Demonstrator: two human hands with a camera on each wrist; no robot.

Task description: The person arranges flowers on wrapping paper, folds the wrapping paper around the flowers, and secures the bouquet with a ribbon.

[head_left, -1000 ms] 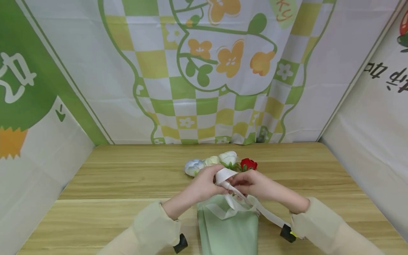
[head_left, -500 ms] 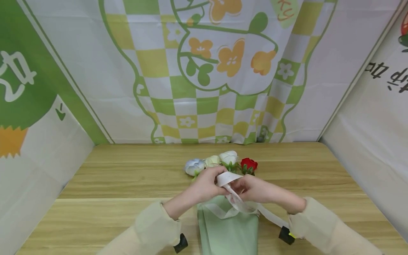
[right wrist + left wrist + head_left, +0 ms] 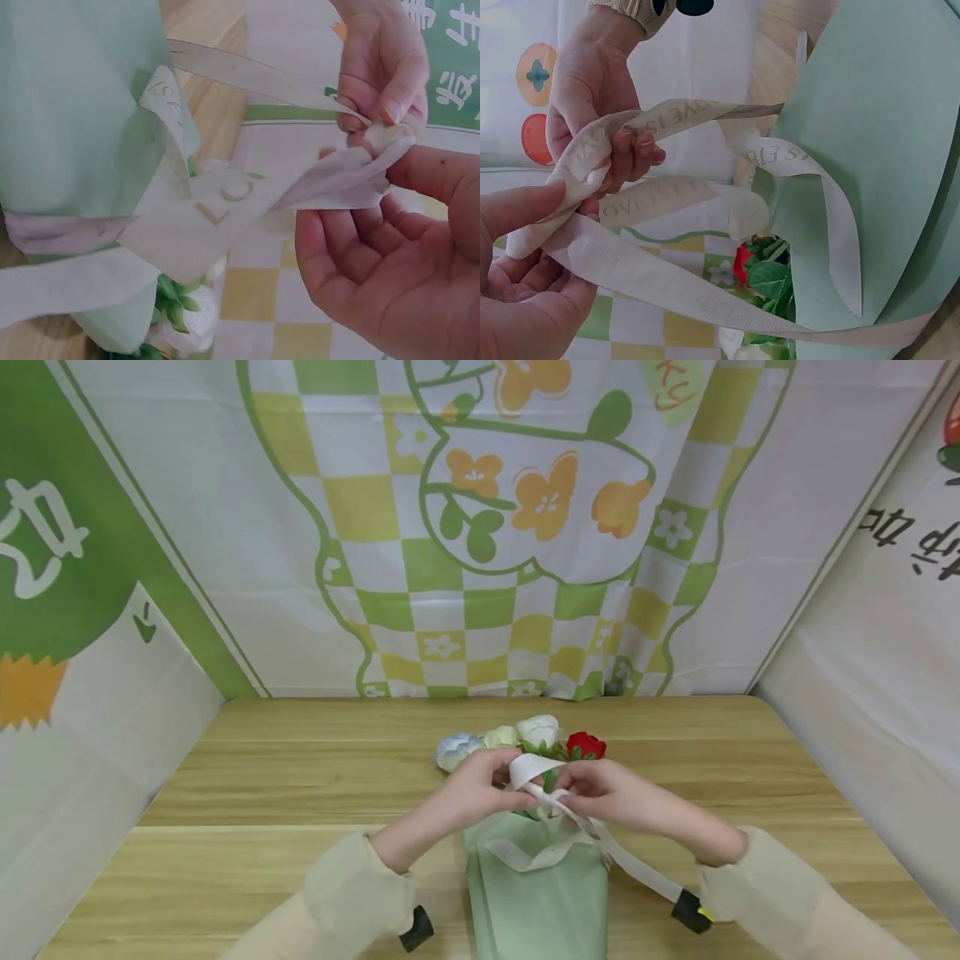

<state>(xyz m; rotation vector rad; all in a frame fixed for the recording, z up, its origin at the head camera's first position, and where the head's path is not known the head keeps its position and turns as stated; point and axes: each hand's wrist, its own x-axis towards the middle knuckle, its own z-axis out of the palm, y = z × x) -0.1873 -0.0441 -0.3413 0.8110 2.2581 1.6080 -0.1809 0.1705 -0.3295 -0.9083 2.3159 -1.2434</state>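
A bouquet in pale green wrapping paper [image 3: 540,906] lies on the table, with a white printed ribbon [image 3: 667,277] passing round it. My left hand [image 3: 472,789] pinches a loop of this ribbon above the paper, between thumb and fingers. Close beside it, my right hand [image 3: 618,793] holds another part of the ribbon with thumb and fingertips. In the right wrist view, twisted ribbon [image 3: 330,180] runs from the wrapped paper up to both hands. One loose ribbon end [image 3: 844,255] hangs against the paper in the left wrist view. The fingers partly hide the crossing.
Beyond the hands lie a pale blue flower [image 3: 456,750], a cream flower [image 3: 501,737], a white flower [image 3: 537,729] and a red flower [image 3: 585,745]. The wooden table [image 3: 300,777] meets printed cloth [image 3: 480,610] at the back. Dark wrist devices show below both sleeves.
My right hand has drawn slightly right, away from the left, opening a gap where the ribbon crossing shows. The left hand keeps its loop with small shifts; the bouquet stays put.
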